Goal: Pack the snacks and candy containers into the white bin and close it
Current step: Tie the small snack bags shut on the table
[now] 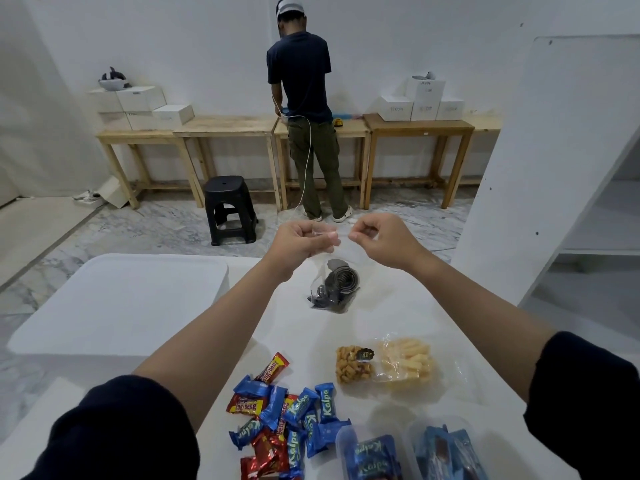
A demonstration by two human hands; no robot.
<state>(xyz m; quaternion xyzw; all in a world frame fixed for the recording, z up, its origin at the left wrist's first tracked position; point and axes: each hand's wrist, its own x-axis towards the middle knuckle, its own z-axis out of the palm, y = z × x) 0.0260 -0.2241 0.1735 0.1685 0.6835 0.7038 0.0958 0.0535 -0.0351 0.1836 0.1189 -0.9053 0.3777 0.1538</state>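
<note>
I hold the clear bag of dark candy (pixel 334 285) by its top edge, left hand (pixel 304 239) and right hand (pixel 379 237) both pinched shut; the closed white bin (pixel 121 299) lies at nine o'clock, nearer my left hand.

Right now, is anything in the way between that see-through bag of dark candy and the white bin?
Yes. Both the left hand and right hand hold the clear bag up by its top, to the right of the white bin. The lid is on the bin, so the bag cannot go in yet.
</note>
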